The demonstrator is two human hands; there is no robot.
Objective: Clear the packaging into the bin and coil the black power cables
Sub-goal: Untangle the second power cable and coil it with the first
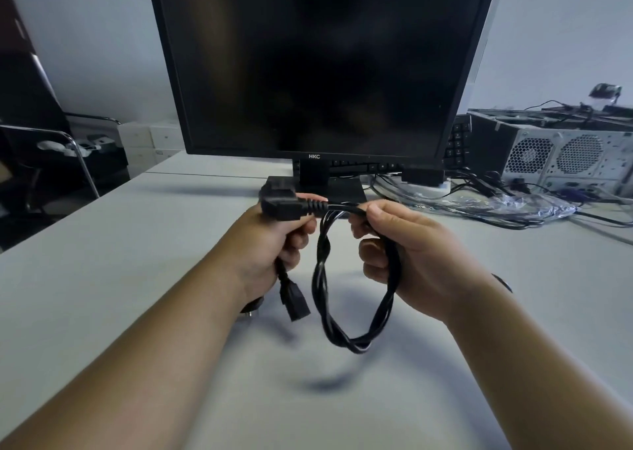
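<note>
Holding a black power cable [356, 278] above the white table [102, 278].
Left hand [274, 244] is gripping the plug [287, 204]; right hand [411, 251] is clasping the looped strands (other connector dangling).

We see a black power cable [352, 312] sheathed in smooth, faintly glossy rubbery plastic, over a matt pale bench [137, 278]. The monitor [318, 62] at upper centre has a matt plastic bezel. At right: clear crinkled plastic packaging [513, 206] and a perforated bare-metal computer case [565, 155].
</note>
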